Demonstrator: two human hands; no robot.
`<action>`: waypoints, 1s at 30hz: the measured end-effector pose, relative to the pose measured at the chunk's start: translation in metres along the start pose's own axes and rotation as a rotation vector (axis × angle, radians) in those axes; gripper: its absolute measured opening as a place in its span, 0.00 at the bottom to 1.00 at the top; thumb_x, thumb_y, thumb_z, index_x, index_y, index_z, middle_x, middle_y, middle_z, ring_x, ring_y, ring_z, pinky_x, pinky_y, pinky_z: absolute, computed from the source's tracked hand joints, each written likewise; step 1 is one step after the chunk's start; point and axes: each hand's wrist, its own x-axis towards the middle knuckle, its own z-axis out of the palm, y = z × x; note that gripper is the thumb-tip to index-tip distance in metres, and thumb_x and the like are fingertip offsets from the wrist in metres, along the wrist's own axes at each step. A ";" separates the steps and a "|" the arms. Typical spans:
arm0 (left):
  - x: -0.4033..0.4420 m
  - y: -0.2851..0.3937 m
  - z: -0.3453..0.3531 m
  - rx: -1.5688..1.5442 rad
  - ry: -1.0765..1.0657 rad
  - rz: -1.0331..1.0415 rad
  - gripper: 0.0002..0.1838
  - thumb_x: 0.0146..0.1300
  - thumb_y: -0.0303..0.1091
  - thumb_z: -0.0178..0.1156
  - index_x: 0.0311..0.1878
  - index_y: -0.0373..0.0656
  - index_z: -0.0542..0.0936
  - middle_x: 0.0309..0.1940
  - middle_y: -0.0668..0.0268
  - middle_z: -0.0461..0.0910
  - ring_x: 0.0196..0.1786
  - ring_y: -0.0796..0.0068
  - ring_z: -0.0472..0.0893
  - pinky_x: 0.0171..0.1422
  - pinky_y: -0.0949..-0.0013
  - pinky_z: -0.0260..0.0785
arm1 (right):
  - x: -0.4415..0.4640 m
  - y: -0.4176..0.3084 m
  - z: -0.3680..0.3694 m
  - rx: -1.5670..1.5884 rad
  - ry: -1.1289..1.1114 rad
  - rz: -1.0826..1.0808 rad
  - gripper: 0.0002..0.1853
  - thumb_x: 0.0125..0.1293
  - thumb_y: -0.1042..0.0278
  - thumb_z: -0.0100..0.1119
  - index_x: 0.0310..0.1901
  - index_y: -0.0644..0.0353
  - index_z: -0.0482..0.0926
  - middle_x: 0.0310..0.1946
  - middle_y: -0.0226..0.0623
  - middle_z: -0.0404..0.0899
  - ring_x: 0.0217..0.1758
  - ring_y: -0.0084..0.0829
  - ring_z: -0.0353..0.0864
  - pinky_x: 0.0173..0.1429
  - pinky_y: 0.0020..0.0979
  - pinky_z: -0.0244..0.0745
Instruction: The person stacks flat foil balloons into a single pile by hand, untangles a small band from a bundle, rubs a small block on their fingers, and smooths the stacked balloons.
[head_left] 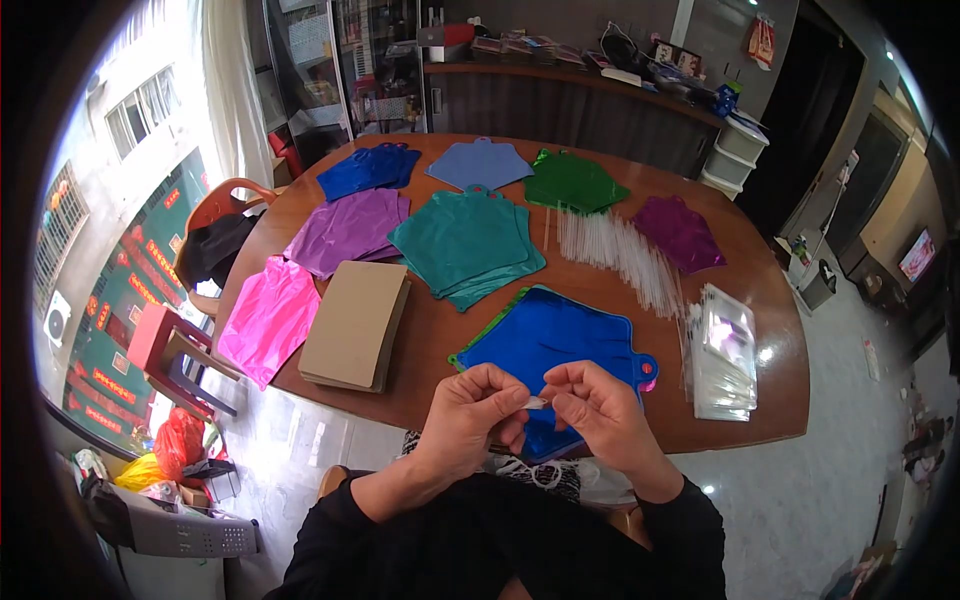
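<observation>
Fingertips of my left hand (pixel 468 412) pinch a small whitish piece (pixel 537 402), too small to name. On the other side of it my right hand (pixel 606 418) is closed, thumb against the fingers, also at the piece. Just beneath both hands lies a stack of flat foil balloons (pixel 560 335) at the table's front edge, a shiny blue one on top. Green and pink edges stick out under it, and a round tab with a red mark is at its right.
Teal balloons (pixel 460 240), a pink one (pixel 268 320) and other coloured piles cover the wooden table (pixel 420 385). A cardboard stack (pixel 350 325) stands left, clear thin straws (pixel 620 255) and plastic packets (pixel 725 350) right. A red-seated chair (pixel 165 345) is beside the table.
</observation>
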 end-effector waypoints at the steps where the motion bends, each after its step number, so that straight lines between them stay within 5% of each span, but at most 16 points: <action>1: 0.000 0.000 -0.001 0.006 -0.006 0.004 0.05 0.71 0.24 0.63 0.38 0.36 0.78 0.26 0.60 0.79 0.20 0.77 0.74 0.27 0.70 0.74 | 0.001 -0.001 0.000 -0.025 -0.011 0.021 0.03 0.71 0.77 0.64 0.43 0.65 0.80 0.38 0.33 0.81 0.34 0.19 0.75 0.40 0.19 0.72; 13: -0.005 0.013 -0.002 0.018 -0.004 -0.041 0.04 0.71 0.23 0.63 0.39 0.37 0.78 0.26 0.63 0.79 0.22 0.78 0.75 0.30 0.74 0.75 | 0.020 0.002 0.004 -0.129 -0.143 0.022 0.02 0.70 0.76 0.65 0.40 0.64 0.81 0.29 0.31 0.80 0.28 0.17 0.74 0.37 0.17 0.70; 28: -0.011 0.002 -0.015 0.637 0.120 0.315 0.04 0.69 0.21 0.63 0.37 0.36 0.77 0.27 0.65 0.79 0.26 0.79 0.75 0.30 0.76 0.68 | 0.029 0.013 0.013 -0.221 -0.148 -0.020 0.02 0.67 0.77 0.64 0.36 0.62 0.81 0.26 0.26 0.78 0.27 0.17 0.69 0.32 0.19 0.65; 30: -0.008 0.000 -0.017 0.808 0.124 0.493 0.05 0.69 0.20 0.62 0.37 0.37 0.76 0.26 0.66 0.78 0.24 0.80 0.73 0.29 0.78 0.66 | 0.030 0.009 0.015 -0.259 -0.141 -0.042 0.01 0.68 0.77 0.64 0.37 0.63 0.81 0.28 0.28 0.79 0.28 0.17 0.70 0.34 0.18 0.66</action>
